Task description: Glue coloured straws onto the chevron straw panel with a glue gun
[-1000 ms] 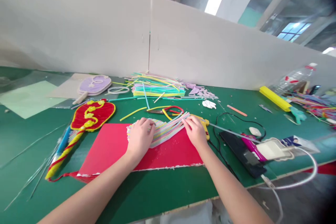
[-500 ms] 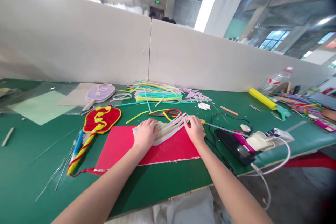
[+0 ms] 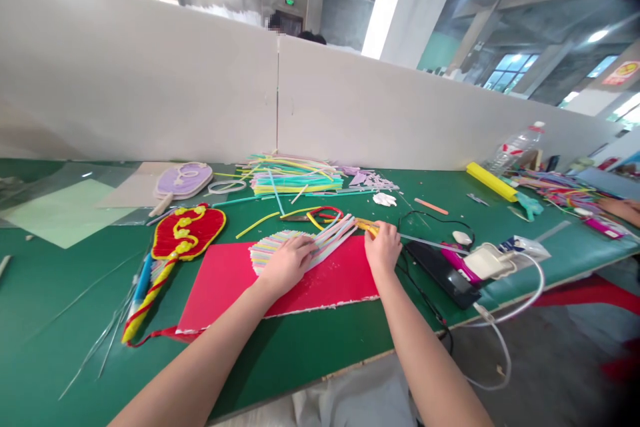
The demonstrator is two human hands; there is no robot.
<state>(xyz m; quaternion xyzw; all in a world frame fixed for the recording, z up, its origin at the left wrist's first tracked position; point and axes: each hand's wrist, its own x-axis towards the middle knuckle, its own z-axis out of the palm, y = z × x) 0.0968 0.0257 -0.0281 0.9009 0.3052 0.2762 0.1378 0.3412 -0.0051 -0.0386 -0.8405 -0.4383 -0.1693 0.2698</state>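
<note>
My left hand (image 3: pixel 290 261) lies over a striped pastel piece made of thin strips (image 3: pixel 273 247), its fingers pressing where the loose strip ends fan out to the right. The piece rests on a red board (image 3: pixel 225 280). At the board's right corner my right hand (image 3: pixel 384 247) is closed on a yellow-handled tool (image 3: pixel 369 225), whose tip is beside the strip ends. Scissors with red and yellow handles (image 3: pixel 325 215) lie just behind the strips.
A red fan with yellow trim (image 3: pixel 187 233) lies left. Behind are a pile of pastel strips (image 3: pixel 295 177) and a purple fan (image 3: pixel 184 180). To the right stand a black device (image 3: pixel 440 273), cables, a yellow roll (image 3: pixel 491 181) and a bottle (image 3: pixel 520 147). Another person's hand (image 3: pixel 623 210) is at far right.
My right hand has left the strip ends and taken hold of the yellow-handled tool. My left hand has shifted right along the striped piece, uncovering its left part. The view has shifted slightly.
</note>
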